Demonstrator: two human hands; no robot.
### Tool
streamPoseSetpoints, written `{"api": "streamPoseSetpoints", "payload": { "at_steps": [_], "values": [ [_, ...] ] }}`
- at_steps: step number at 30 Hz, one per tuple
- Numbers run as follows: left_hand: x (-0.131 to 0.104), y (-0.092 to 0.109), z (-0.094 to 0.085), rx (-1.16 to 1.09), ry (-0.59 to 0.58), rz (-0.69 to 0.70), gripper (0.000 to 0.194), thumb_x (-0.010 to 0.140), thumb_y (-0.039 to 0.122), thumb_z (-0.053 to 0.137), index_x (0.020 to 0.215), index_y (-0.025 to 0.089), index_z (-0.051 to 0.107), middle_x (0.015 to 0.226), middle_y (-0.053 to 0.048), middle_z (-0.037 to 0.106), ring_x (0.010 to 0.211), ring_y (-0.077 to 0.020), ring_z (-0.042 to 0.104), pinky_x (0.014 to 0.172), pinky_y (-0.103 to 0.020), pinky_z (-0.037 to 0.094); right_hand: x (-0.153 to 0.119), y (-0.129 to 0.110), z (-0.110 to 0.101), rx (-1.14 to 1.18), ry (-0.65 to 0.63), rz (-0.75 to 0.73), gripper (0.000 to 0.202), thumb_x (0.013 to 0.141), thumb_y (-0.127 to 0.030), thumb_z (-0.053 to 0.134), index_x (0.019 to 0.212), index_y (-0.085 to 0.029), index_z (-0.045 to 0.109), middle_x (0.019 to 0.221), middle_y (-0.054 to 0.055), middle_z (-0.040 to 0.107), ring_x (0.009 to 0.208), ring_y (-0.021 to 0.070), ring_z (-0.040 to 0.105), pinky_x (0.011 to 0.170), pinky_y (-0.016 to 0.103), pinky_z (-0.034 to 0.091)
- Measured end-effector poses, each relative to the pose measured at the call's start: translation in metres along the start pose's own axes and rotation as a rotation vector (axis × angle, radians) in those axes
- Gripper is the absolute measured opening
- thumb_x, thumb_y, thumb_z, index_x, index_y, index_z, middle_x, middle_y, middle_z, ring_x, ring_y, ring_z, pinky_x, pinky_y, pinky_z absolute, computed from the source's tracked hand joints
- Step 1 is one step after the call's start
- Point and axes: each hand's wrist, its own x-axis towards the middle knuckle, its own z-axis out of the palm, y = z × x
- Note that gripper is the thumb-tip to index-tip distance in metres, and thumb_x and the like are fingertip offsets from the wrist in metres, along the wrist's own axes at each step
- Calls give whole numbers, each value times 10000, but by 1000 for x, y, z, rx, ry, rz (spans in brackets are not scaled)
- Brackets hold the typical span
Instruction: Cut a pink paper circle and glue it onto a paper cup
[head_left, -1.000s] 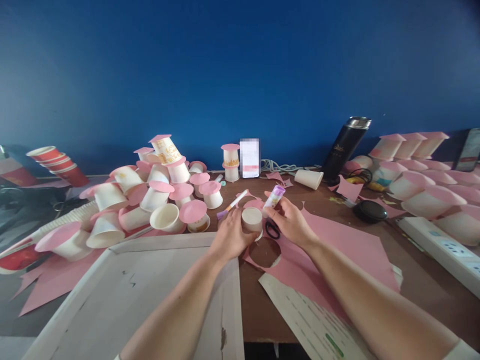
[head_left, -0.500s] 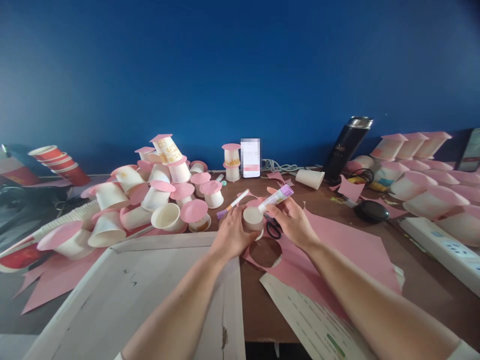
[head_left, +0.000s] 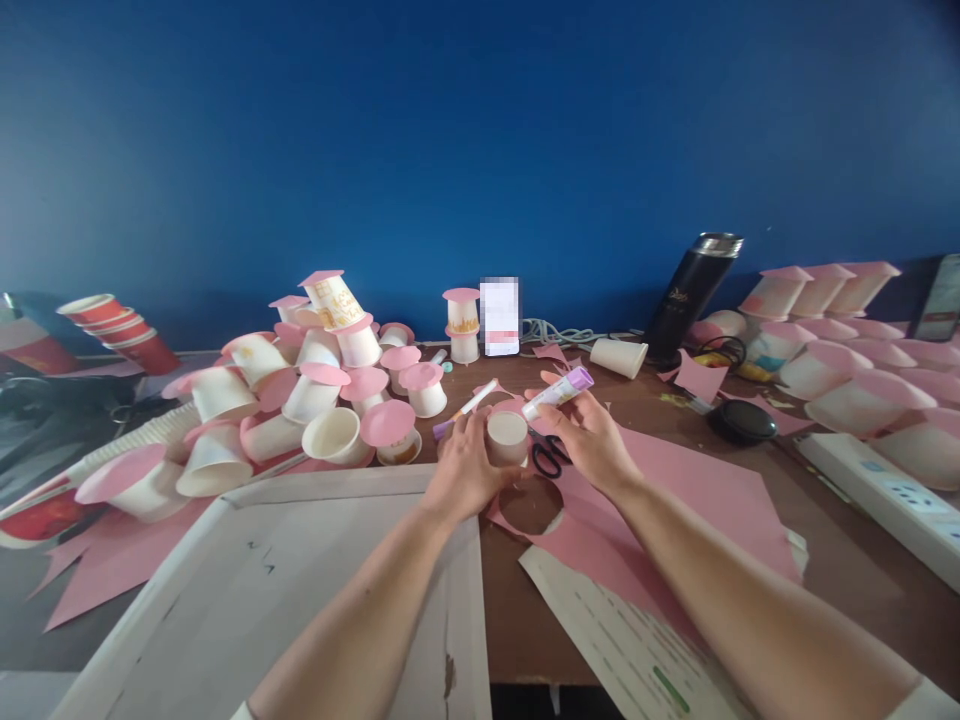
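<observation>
My left hand (head_left: 471,462) is wrapped round a white paper cup (head_left: 508,438) that stands bottom up over the brown table. A glue stick (head_left: 556,394) with a purple end is gripped in my right hand (head_left: 589,440), its white end beside the cup's upper rim. Behind the cup a pink paper disc (head_left: 510,406) shows in part. Scissors (head_left: 547,456) with dark handles lie between my hands. Just in front, a pink paper sheet (head_left: 675,490) with a round hole cut in it spreads to the right. A thin white and purple stick (head_left: 475,397) lies beyond my left fingers.
Many paper cups with pink discs pile up at the left (head_left: 300,385) and right (head_left: 870,400). A phone (head_left: 500,316) leans on the blue wall. A black flask (head_left: 694,300), a tipped cup (head_left: 619,358), a mouse (head_left: 742,420), a power strip (head_left: 892,500) and a white board (head_left: 315,590) surround the workspace.
My right hand has lifted the glue stick slightly up and to the right, away from the cup's top. My left hand keeps its hold on the cup, nearly still.
</observation>
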Motion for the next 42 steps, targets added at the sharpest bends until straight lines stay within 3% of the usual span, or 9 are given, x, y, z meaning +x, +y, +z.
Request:
{"api": "streamPoseSetpoints", "payload": {
  "at_steps": [5,10,16,24,31,36,42],
  "values": [
    [1,1,0,-26,-10,-11,655,661,369,732,1229,174,469,1206,-115,581,1146,-296,532,948,-443,427,-1,4,2,91,-46,-37,588,836,-379,612,1370,-227,420,1180,79,666,1020,206,638,888,355,519],
    [2,3,-4,-32,-31,9,555,686,287,696,1191,188,488,1199,-101,599,1130,-284,553,930,-415,443,-1,4,-1,-9,-68,-42,554,853,-374,584,1360,-222,420,1179,84,655,852,188,665,813,361,544],
    [1,-1,-5,-33,-18,56,503,690,275,696,1153,190,518,1202,-92,604,1133,-271,554,945,-386,436,2,10,-4,-125,-44,-55,516,853,-351,573,1326,-186,450,1108,93,663,915,207,646,817,366,535],
    [2,-2,1,5,26,-7,743,616,449,762,1232,162,461,1234,-134,552,1160,-313,510,960,-454,412,0,1,0,2,30,-8,537,845,-383,592,1332,-208,449,1148,89,675,1022,220,639,857,362,527],
    [3,2,-3,8,0,-2,579,688,410,706,1191,196,514,1152,-98,606,1076,-285,563,879,-403,450,-1,5,0,26,-102,-59,524,870,-389,568,1338,-206,420,1215,88,640,1039,202,627,895,346,511],
    [3,3,-7,-6,-27,23,542,711,385,685,1198,211,521,1166,-86,615,1089,-278,565,889,-387,453,1,8,-4,-120,-82,-72,498,875,-388,549,1319,-192,438,1138,82,659,925,197,645,827,346,524],
    [2,0,-8,-22,-28,109,493,720,293,675,1178,192,523,1165,-93,621,1092,-267,567,918,-387,443,3,12,-4,-195,14,-43,474,842,-356,576,1276,-181,502,1073,89,677,917,215,650,855,384,513]
  ]
}}
